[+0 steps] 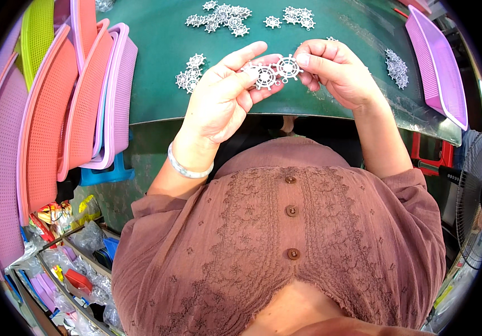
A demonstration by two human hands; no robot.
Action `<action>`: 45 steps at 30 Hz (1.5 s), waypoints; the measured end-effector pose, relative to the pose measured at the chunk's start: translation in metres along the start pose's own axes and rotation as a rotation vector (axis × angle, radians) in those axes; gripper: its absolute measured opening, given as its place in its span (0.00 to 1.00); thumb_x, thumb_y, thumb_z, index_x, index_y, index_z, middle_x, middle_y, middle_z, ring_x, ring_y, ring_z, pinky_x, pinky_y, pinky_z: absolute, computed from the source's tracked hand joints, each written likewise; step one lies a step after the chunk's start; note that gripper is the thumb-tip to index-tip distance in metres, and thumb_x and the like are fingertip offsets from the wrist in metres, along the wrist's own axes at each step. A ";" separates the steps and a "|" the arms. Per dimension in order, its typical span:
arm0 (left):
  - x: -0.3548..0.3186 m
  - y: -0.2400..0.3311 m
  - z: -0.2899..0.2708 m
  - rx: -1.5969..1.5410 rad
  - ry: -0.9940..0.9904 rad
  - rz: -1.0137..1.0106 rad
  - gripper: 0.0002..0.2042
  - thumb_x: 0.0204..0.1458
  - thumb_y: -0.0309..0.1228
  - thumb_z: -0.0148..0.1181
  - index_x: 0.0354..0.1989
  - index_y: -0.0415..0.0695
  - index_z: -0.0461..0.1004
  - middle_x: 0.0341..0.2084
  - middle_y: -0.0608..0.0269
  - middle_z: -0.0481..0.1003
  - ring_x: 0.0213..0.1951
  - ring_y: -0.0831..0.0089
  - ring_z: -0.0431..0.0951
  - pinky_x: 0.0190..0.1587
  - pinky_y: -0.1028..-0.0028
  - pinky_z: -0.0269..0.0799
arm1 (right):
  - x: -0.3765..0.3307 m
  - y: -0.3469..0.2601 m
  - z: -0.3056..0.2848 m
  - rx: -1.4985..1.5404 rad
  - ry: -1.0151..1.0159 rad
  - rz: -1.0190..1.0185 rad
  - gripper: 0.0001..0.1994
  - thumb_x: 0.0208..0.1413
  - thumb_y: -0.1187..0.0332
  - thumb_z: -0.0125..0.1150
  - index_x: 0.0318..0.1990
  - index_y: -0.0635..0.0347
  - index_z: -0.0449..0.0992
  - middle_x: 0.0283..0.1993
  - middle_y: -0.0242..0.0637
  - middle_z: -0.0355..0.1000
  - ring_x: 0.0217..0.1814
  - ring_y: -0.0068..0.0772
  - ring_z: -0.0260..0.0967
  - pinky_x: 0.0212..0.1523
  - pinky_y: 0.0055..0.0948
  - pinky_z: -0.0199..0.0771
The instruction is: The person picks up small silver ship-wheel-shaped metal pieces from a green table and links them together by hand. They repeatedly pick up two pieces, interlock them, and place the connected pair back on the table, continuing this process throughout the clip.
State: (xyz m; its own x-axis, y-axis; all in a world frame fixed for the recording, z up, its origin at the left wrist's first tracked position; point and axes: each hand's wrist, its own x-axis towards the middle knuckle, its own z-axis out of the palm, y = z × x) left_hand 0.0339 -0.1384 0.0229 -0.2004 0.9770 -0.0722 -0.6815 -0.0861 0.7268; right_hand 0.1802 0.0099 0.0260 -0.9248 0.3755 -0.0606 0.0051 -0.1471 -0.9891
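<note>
Both hands are raised over the near edge of the green table. My left hand is closed on a silver ship's-wheel charm, pinched between thumb and fingers. In my right hand a second ship's-wheel charm is held by its rim between thumb and forefinger. The two charms sit side by side, their edges meeting or overlapping; whether they are joined I cannot tell. Small rings show at their lower edges. A loose cluster of the same charms lies just left of my left hand.
More charm piles lie at the table's far side, with a smaller group beside them. Another heap is at the right, near a purple basket. Stacked orange and purple baskets crowd the left. A fan stands lower right.
</note>
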 end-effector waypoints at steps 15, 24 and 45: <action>0.000 -0.005 -0.004 0.012 0.064 0.007 0.18 0.53 0.20 0.42 0.54 0.36 0.58 0.48 0.46 0.65 0.46 0.65 0.70 0.49 0.69 0.69 | 0.000 0.008 0.000 -0.030 0.017 0.023 0.08 0.51 0.64 0.54 0.28 0.58 0.73 0.20 0.24 0.67 0.21 0.12 0.60 0.22 0.12 0.58; 0.004 -0.006 -0.005 0.002 0.063 0.000 0.20 0.49 0.17 0.43 0.54 0.33 0.58 0.47 0.44 0.65 0.46 0.64 0.70 0.50 0.68 0.69 | 0.002 0.011 -0.002 -0.049 0.031 0.034 0.08 0.51 0.64 0.54 0.28 0.58 0.73 0.20 0.24 0.66 0.21 0.12 0.60 0.22 0.12 0.58; 0.016 -0.017 -0.010 0.087 0.123 -0.054 0.18 0.47 0.17 0.50 0.48 0.37 0.64 0.41 0.53 0.70 0.42 0.69 0.72 0.46 0.71 0.69 | -0.077 -0.125 0.040 -1.191 -0.764 -0.238 0.13 0.41 0.65 0.58 0.33 0.62 0.68 0.24 0.40 0.63 0.29 0.44 0.63 0.30 0.35 0.62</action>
State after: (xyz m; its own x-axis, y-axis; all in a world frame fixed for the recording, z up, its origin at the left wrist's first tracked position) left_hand 0.0354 -0.1228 0.0029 -0.2532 0.9481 -0.1924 -0.6308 -0.0111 0.7758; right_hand 0.2356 -0.0375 0.1596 -0.9209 -0.3493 -0.1733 -0.2197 0.8320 -0.5094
